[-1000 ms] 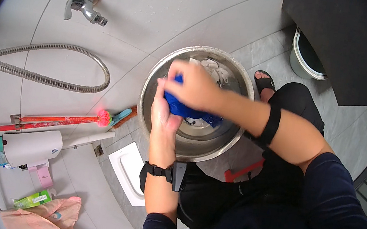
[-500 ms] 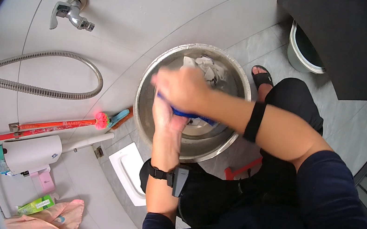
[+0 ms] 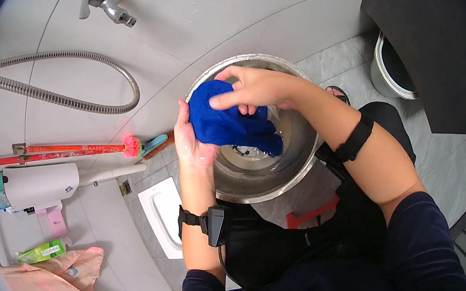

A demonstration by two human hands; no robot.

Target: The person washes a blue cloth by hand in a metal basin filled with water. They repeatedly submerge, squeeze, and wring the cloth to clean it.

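Blue cloth (image 3: 230, 126) sits bunched between both hands over the steel basin (image 3: 295, 172), so drips fall inside. The left hand (image 3: 191, 143) cups it from below, fingers closed; the right hand (image 3: 253, 89) pinches its top edge. Its long axis runs left to right, tail pointing right.

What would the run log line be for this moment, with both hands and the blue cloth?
left hand: under blue cloth, holding | right hand: gripping cloth from above | cloth: over steel basin | nearby: wall tap, hose

Wet blue cloth (image 3: 230, 124) bunched above steel basin (image 3: 300, 173).
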